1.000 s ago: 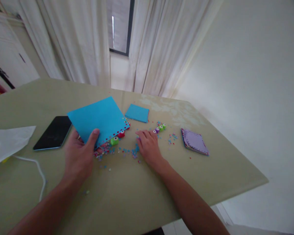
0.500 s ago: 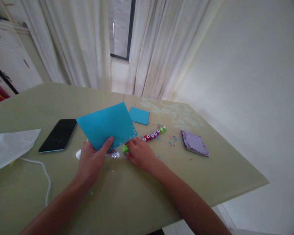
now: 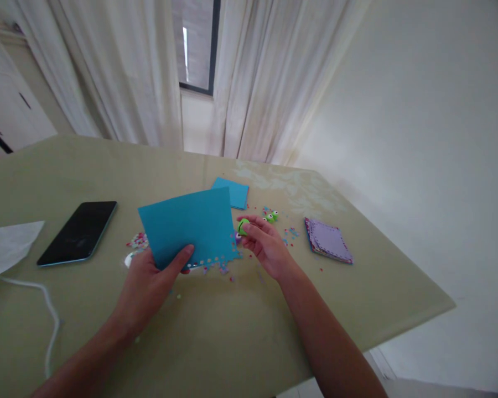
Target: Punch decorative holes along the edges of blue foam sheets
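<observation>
White curtains hang behind an olive-green table, with a pale wall to the right of both hands. On the table, well out to the left of the left hand, lies a black phone, and farther left a sheet of white paper with a white cord trailing beneath it. The left hand grips a blue paper sheet by its near edge, thumb on top and fingers closed underneath, holding it tilted above the table; a row of small punched holes runs along the sheet's lower edge. Just beyond the sheet's far corner lies a smaller blue square. Well to the right of the right hand sits a stack of lilac paper squares with punched borders. The right hand is raised just beside the sheet's right edge, its fingers pinched narrowly around a small green punch. Just past those fingers stand more little punches in green. Tiny coloured confetti is scattered on the table below the sheet and between the two hands.
</observation>
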A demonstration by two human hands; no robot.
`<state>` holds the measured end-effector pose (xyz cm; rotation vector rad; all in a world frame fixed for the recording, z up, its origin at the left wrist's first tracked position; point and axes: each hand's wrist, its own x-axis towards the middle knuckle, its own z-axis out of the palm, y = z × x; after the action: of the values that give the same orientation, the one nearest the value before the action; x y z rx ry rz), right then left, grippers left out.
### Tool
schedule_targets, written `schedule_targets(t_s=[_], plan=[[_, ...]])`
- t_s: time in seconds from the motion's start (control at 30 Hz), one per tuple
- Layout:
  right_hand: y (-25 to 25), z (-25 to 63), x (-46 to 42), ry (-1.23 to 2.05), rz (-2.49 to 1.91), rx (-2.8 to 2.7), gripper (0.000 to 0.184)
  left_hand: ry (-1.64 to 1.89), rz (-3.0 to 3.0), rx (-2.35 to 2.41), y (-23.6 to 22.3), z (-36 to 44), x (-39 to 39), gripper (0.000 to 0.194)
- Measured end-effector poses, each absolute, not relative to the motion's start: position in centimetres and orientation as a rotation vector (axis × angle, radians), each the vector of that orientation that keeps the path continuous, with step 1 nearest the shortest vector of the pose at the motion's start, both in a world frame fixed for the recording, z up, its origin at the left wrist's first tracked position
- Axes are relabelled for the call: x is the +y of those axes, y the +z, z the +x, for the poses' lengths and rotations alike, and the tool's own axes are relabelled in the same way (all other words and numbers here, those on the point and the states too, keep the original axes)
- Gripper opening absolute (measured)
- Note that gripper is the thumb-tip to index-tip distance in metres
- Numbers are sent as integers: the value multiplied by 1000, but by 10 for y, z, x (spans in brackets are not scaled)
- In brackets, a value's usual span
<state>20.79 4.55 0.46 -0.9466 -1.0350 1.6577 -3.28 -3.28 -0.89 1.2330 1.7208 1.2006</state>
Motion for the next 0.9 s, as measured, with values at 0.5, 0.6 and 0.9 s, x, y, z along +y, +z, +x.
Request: schedule_targets(t_s=[0.5, 0.6, 0.9], plan=[[5, 195, 38, 1538, -1065, -1214, 56, 1176, 1337, 1726, -10, -32, -33, 46], [4, 193, 38, 1521, -1059, -1218, 52, 1173, 1338, 1684, -12, -30, -33, 42], [-1, 191, 38, 1447, -1022, -1217, 46, 1133, 1370, 1647, -16, -29, -32, 45]])
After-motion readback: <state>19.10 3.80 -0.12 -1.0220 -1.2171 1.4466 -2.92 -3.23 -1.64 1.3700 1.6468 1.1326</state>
